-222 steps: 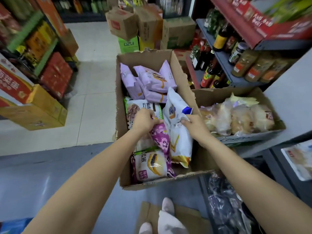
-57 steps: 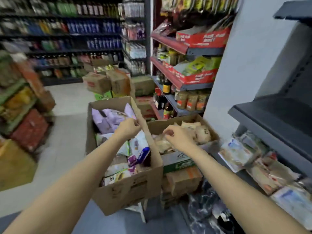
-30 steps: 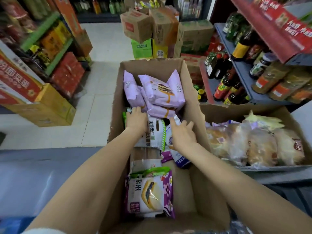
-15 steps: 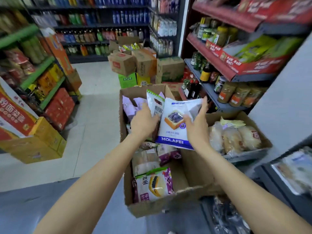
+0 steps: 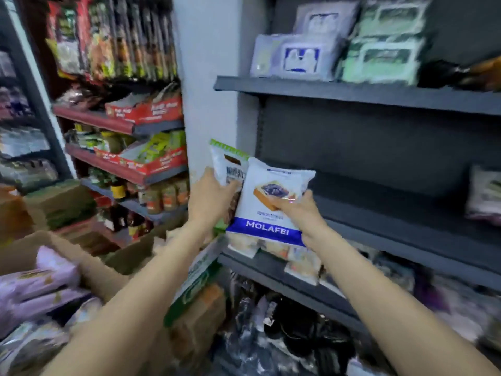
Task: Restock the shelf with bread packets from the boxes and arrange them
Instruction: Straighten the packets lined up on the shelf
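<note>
Before dark grey metal shelf (image 5: 379, 213), centre frame: upright white blue-banded MOLAFEI bread packet (image 5: 271, 204) gripped by right hand (image 5: 298, 210); green-topped white packet (image 5: 227, 166) held upright by left hand (image 5: 208, 196).

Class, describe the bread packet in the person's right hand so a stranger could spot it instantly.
Start at the dark grey shelf unit on the right. In front of its middle shelf, the right hand grips a white packet. Unlike the green-topped packet beside it, held by the left hand, it has a blue band reading MOLAFEI.
</note>
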The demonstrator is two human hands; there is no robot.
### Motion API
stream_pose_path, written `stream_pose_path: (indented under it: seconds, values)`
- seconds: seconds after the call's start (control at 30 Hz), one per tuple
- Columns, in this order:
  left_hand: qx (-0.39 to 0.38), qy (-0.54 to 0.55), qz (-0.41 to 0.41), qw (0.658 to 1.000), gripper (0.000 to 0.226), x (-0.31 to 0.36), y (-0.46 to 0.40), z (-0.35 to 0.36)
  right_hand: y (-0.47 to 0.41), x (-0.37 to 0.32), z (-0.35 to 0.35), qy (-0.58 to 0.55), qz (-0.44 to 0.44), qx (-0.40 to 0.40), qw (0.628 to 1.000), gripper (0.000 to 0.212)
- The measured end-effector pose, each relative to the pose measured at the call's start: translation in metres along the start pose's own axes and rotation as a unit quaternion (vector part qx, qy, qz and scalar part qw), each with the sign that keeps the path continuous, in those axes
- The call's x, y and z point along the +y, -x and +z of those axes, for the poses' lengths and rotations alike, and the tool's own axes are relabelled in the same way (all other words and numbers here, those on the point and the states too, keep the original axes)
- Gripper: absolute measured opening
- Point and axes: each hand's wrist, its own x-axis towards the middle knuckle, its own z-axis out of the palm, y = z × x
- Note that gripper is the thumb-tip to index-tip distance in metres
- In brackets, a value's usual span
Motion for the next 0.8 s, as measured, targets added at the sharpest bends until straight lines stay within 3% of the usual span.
stream_pose_path:
  seconds: [0.2, 0.4, 0.63, 0.8]
  values:
    - [-0.086, 0.062, 0.128, 0.986, 0.036, 0.125, 0.038, 0.117, 0.007, -0.025, -0.155, -0.029, -0.053, 0.172, 0.983, 0.068]
    - [-0.151, 0.11, 0.174, 0.967, 0.031, 0.221, 0.092, 0.229, 0.016, -0.041, -0.299, -0.016, -0.085, 0.253, 0.964, 0.065]
    - [-0.185, 0.191, 0.131, 0.955, 0.035, 0.301, 0.128, 0.336, 0.001, -0.051, -0.436, 0.023, -0.099, 0.258, 0.961, 0.055]
    - [-0.187, 0.199, 0.103, 0.956, 0.041, 0.326, 0.127, 0.388, -0.03, -0.053, -0.506, 0.114, -0.115, 0.322, 0.933, 0.082]
